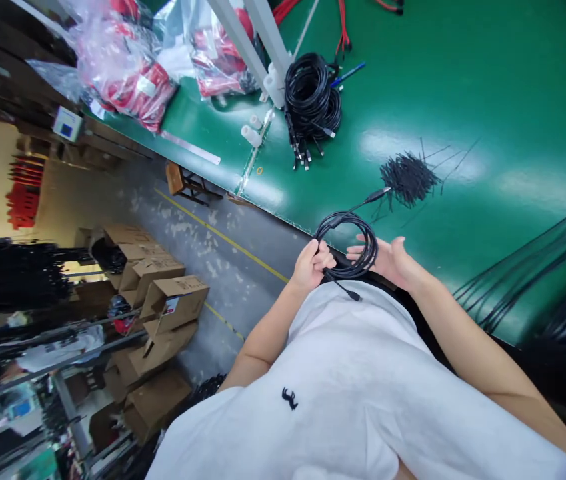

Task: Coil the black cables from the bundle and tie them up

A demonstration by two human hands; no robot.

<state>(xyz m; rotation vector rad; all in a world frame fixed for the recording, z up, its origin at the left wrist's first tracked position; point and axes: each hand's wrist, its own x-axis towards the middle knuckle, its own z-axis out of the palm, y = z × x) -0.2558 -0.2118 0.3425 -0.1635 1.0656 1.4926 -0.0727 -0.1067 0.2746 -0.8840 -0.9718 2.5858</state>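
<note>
A coil of black cable (373, 248) hangs in front of the white shirt, by the table's near edge. My left hand (310, 265) is closed around its left side. My right hand (390, 259) is at the coil's right side, fingers stretched out and partly behind the loops, thumb apart. One plug end (377, 195) of the cable points up toward a pile of short black ties (409, 179) on the green table. Another connector (353, 295) dangles below the coil against the shirt.
On the green table (487, 100) lie a stack of coiled black cables (307, 87), a blue pen (347, 75) and plastic bags of red cables (137, 87). Grey posts (267, 33) rise at the back. Loose black cables (513, 273) hang at right; cardboard boxes (175, 300) stand left.
</note>
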